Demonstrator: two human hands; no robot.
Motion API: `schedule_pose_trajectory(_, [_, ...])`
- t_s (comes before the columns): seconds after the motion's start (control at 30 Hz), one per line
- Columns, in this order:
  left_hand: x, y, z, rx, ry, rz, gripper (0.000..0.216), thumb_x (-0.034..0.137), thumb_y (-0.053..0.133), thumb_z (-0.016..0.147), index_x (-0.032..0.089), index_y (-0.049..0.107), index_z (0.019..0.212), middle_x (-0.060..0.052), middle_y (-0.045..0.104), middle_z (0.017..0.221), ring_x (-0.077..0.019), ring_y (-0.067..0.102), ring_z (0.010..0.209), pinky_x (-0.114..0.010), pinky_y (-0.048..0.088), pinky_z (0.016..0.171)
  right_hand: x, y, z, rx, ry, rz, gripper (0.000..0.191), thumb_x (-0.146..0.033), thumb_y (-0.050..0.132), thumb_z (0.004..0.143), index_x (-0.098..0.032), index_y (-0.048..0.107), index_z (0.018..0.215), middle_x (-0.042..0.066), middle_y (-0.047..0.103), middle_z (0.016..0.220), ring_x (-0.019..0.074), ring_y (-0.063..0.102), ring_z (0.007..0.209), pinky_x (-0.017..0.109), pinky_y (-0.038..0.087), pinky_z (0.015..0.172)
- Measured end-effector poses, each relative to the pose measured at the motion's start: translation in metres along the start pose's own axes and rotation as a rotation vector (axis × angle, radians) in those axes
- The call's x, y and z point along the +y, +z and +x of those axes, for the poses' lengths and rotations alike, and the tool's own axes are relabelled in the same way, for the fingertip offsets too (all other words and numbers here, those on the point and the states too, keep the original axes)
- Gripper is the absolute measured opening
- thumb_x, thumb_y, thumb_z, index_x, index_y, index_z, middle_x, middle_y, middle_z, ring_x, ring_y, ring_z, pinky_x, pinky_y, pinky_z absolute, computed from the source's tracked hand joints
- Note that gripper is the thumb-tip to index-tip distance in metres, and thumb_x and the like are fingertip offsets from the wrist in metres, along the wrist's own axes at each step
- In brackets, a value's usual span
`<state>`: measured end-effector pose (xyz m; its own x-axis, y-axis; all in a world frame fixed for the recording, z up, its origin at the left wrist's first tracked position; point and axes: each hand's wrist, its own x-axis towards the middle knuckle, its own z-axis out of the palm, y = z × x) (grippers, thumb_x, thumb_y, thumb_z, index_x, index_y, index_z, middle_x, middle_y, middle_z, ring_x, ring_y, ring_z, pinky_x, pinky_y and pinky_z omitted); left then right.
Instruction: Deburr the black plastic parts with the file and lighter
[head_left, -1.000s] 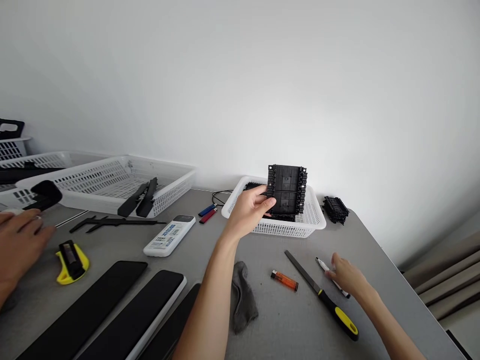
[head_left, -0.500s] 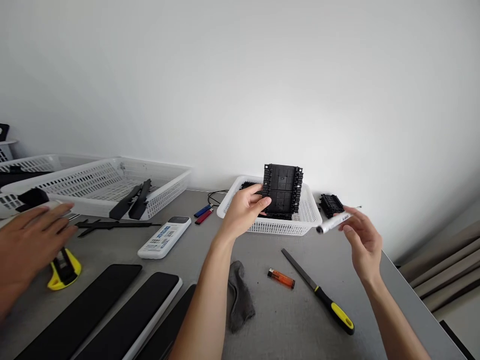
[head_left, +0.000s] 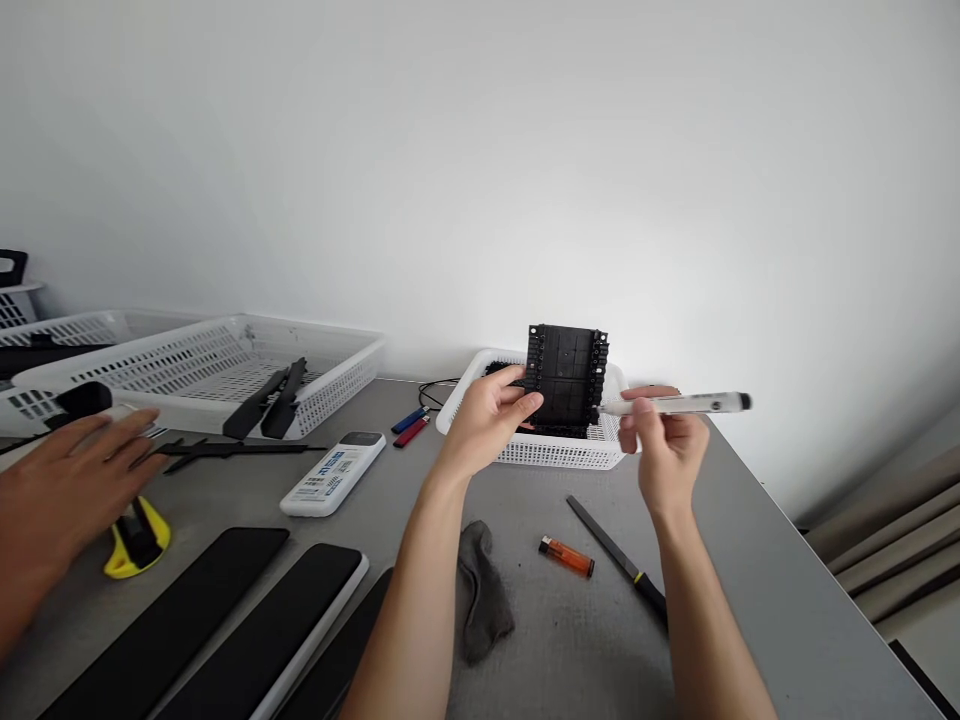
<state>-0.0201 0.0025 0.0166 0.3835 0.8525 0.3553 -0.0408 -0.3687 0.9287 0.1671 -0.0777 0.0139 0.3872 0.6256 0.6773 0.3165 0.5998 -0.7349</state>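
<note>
My left hand point(head_left: 489, 415) grips a flat black plastic part point(head_left: 568, 370) by its left edge. Rows of small clips run down both sides of this part, which is held upright above a white basket point(head_left: 559, 452) with more black parts in it. Pinched in my right hand point(head_left: 670, 450) is a white pen-shaped tool point(head_left: 694, 403) with a black end. Its thin tip meets or nearly meets the part's lower right edge; whether they touch I cannot tell.
Nearby lie an orange lighter point(head_left: 567, 556), a file point(head_left: 615, 545), a grey cloth point(head_left: 484, 590) and a white device point(head_left: 334, 475). Another person's hand point(head_left: 82, 480) is at the left, by a yellow-handled cutter point(head_left: 142, 540) and calipers point(head_left: 217, 450). Larger white baskets point(head_left: 341, 395) stand behind.
My right hand has moved left to the black part and turned the pen-shaped tool round, so its black end now points right. My left hand holds the part nearly still.
</note>
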Motion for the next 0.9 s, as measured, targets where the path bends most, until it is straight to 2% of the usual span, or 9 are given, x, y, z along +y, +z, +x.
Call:
schedule_pose_trajectory(0.1, [0.001,0.001,0.000,-0.031,0.028,-0.016,0.064,0.055,0.072,0.082,0.017,0.062,0.133,-0.013,0.077,0.111,-0.0331,0.073,0.099,-0.038,0.059,0.077,0.007,0.008,-0.001,-0.152,0.076,-0.031,0.033,-0.047,0.060,0.091,-0.017,0.068,0.082,0.000,0.057,0.061,0.0104,0.047,0.048,0.025,0.036,0.045])
schedule_pose_trajectory(0.2, [0.004,0.001,0.000,-0.048,0.045,-0.013,0.061,0.052,0.074,0.082,0.017,0.064,0.130,-0.012,0.078,0.109,-0.0314,0.074,0.095,-0.037,0.059,0.079,0.011,0.014,-0.001,-0.219,0.093,-0.098,0.031,-0.044,0.059,0.091,-0.016,0.068,0.083,-0.001,0.056,0.058,0.0108,0.048,0.048,0.024,0.037,0.047])
schedule_pose_trajectory(0.33, [0.004,0.002,-0.001,-0.052,0.041,-0.011,0.061,0.052,0.074,0.081,0.018,0.064,0.131,-0.012,0.079,0.104,-0.0312,0.074,0.092,-0.038,0.059,0.078,0.009,0.015,-0.001,-0.249,0.078,-0.175,0.029,-0.041,0.057,0.092,-0.016,0.068,0.081,-0.002,0.055,0.057,0.0105,0.045,0.048,0.024,0.034,0.046])
schedule_pose_trajectory(0.63, [0.004,0.003,-0.001,-0.040,0.031,0.004,0.061,0.049,0.075,0.081,0.016,0.064,0.131,-0.013,0.079,0.100,-0.0332,0.074,0.096,-0.038,0.059,0.076,0.007,0.015,0.002,-0.265,0.022,-0.251,0.025,-0.035,0.057,0.090,-0.016,0.068,0.078,0.003,0.065,0.067,0.0117,0.050,0.053,0.024,0.037,0.049])
schedule_pose_trajectory(0.8, [0.007,0.001,-0.002,-0.041,0.042,0.063,0.060,0.047,0.073,0.083,0.014,0.063,0.132,-0.012,0.080,0.098,-0.0310,0.074,0.095,-0.034,0.058,0.078,0.009,0.015,0.001,-0.266,0.002,-0.242,0.026,-0.036,0.057,0.091,-0.016,0.065,0.076,0.001,0.061,0.062,0.0106,0.047,0.049,0.024,0.034,0.047])
schedule_pose_trajectory(0.9, [0.008,0.001,-0.002,-0.039,0.047,0.090,0.060,0.046,0.074,0.082,0.014,0.063,0.132,-0.010,0.080,0.095,-0.0296,0.075,0.092,-0.031,0.057,0.073,0.009,0.015,0.001,-0.279,0.020,-0.248,0.027,-0.036,0.057,0.091,-0.017,0.065,0.075,-0.002,0.054,0.054,0.0101,0.043,0.046,0.024,0.031,0.045])
